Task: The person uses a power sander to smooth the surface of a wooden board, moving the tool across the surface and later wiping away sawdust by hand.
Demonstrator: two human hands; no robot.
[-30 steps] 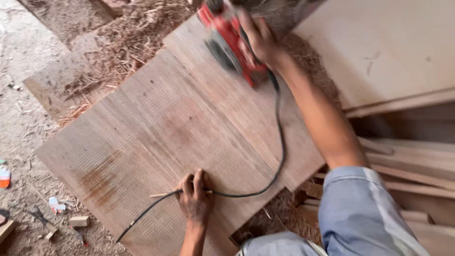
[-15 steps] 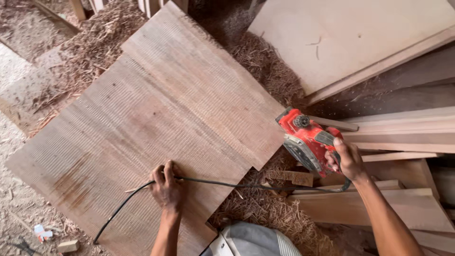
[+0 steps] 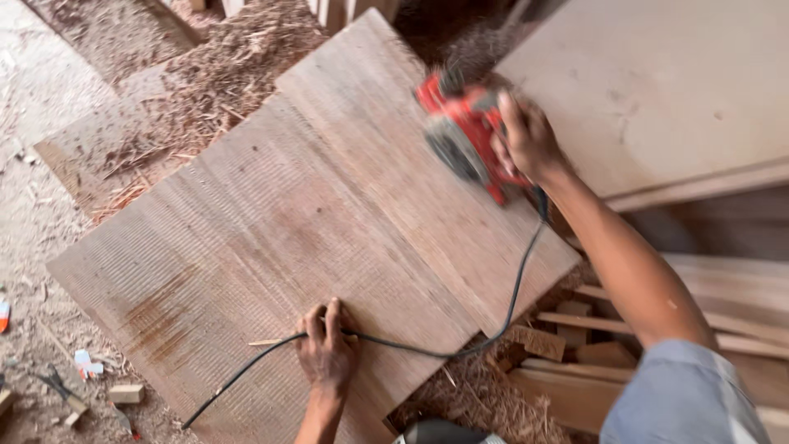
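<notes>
A big rough wooden board (image 3: 271, 222) with ripple marks lies flat below me. My right hand (image 3: 526, 140) grips a red electric planer (image 3: 464, 131) on the board's far right part, and the tool is blurred, with dust flying off its far side. Its black power cord (image 3: 460, 349) runs from the tool down across the board's near corner. My left hand (image 3: 326, 349) presses flat on the board near its front edge, with the cord passing under the fingers beside a thin wooden stick (image 3: 267, 342).
Wood shavings (image 3: 222, 74) are heaped beyond the board's far-left edge. A pale board (image 3: 657, 90) lies at the upper right, and stacked planks and offcuts (image 3: 575, 362) sit at the lower right. Small scraps (image 3: 123, 395) dot the dusty floor at the left.
My right hand has carried the planer from off the board's right side, over the planks, back onto the board's far right part. The left hand stays pressed on the board and cord.
</notes>
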